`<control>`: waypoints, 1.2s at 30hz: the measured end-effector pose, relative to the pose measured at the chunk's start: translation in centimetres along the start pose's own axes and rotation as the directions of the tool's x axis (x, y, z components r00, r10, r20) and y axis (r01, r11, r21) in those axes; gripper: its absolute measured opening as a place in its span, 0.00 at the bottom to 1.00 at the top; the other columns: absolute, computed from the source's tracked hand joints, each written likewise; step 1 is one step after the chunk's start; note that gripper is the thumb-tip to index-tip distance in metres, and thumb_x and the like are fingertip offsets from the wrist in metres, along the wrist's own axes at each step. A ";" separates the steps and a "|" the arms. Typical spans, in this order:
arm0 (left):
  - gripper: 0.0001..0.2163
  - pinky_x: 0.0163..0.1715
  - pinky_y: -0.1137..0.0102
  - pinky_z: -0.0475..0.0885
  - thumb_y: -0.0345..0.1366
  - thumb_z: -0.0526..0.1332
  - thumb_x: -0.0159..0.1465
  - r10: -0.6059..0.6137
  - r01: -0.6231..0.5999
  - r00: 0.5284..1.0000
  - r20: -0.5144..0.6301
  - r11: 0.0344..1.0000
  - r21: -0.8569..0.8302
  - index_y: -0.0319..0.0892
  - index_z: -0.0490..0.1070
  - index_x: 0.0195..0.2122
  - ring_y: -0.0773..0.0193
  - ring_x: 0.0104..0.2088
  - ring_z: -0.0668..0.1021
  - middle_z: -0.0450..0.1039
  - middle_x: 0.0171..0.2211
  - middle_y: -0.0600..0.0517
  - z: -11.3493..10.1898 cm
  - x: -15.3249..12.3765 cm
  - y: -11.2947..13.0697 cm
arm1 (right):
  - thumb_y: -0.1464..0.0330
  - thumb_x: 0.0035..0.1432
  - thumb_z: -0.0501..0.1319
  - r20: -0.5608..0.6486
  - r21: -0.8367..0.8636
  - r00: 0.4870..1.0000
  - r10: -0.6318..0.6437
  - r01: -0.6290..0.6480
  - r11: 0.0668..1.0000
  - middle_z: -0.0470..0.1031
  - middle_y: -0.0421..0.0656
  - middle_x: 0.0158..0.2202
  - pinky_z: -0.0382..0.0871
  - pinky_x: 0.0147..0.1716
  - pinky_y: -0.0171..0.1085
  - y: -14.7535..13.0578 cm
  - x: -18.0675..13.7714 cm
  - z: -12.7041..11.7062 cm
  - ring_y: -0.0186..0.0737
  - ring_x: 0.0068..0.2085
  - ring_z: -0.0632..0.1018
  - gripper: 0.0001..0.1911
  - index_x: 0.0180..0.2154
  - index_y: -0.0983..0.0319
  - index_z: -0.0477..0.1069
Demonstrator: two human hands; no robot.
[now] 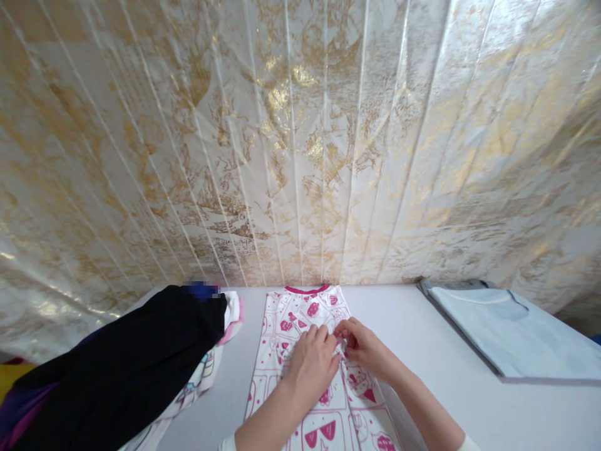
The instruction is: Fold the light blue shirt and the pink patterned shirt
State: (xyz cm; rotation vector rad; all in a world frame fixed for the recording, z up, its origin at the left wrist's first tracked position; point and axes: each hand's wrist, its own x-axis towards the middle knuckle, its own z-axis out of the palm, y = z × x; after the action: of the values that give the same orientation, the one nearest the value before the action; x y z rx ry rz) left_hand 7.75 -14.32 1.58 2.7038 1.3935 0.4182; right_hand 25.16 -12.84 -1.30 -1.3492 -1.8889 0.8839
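A white garment with pink cartoon prints (pixel 323 432) and a pink neckband lies lengthwise in front of me, its neck end away from me. It looks like a shirt, with its right side folded inward. My left hand (pixel 313 358) rests palm down on its middle, fingers bent and closed on the cloth near the fold. Just to the right, my right hand (pixel 364 346) pinches a bunched bit of the same fabric between thumb and fingers. The two hands almost touch, and the fingertips are partly hidden.
On the left lies a loose heap of clothes, topped by a black garment (pixel 126 351), with white, pink and purple pieces under it. To the right, a folded light blue shirt (pixel 511 332) lies over a dark grey one (pixel 455 284). A gold-patterned curtain (pixel 300 144) hangs behind the white table (pixel 422 376).
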 end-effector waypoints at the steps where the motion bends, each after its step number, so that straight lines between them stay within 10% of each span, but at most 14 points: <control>1: 0.02 0.44 0.62 0.69 0.33 0.57 0.66 -0.003 0.003 1.000 -0.007 1.000 0.006 0.42 0.67 0.39 0.55 0.44 0.71 0.69 0.42 0.50 0.1 0.0 0.0 | 0.82 0.39 0.53 0.000 -0.027 1.000 -0.015 0.015 1.000 0.63 0.37 0.33 0.60 0.30 0.31 -0.1 0.0 0.1 0.31 0.29 0.67 0.20 0.35 0.61 0.70; 12: 0.13 0.38 0.65 0.72 0.21 0.54 0.61 -0.005 0.009 0.999 -0.032 0.991 0.130 0.42 0.67 0.43 0.58 0.40 0.75 0.73 0.38 0.51 1.2 0.8 -0.1 | 0.79 0.41 0.55 -0.055 0.014 0.998 0.018 -0.017 1.000 0.65 0.35 0.29 0.60 0.30 0.32 -0.3 0.1 0.0 0.33 0.29 0.67 0.13 0.31 0.60 0.64; 36: 0.06 0.40 0.60 0.72 0.32 0.58 0.66 -0.015 0.019 0.999 -0.031 0.993 0.115 0.43 0.69 0.43 0.55 0.41 0.75 0.73 0.40 0.50 0.2 -1.4 1.2 | 0.81 0.42 0.54 -0.071 -0.179 0.992 -0.102 0.088 0.980 0.65 0.37 0.30 0.60 0.32 0.32 -1.3 -0.5 0.5 0.35 0.32 0.69 0.11 0.27 0.60 0.61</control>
State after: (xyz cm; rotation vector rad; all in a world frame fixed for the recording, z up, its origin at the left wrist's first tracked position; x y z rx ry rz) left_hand 8.05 -16.13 1.31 2.7849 1.4923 0.3908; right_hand 24.22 -13.68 -0.57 -1.3630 -1.9883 0.6181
